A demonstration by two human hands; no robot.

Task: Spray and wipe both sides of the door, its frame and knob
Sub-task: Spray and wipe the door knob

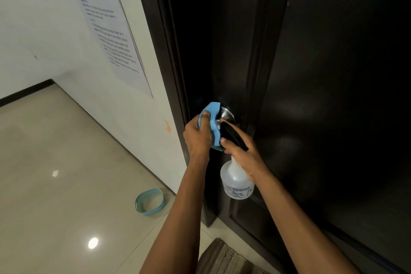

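Note:
A dark brown door fills the right side, with its dark frame along its left edge. A metal knob sticks out at mid height. My left hand grips a blue cloth wrapped against the knob's left side. My right hand holds a clear spray bottle by its neck, with its black trigger head pointing up toward the knob. The bottle hangs just below and right of the knob, close to the door.
A white wall with a printed paper sheet stands left of the frame. A teal plastic basin sits on the glossy tiled floor by the wall. A striped brown mat lies at the door's foot.

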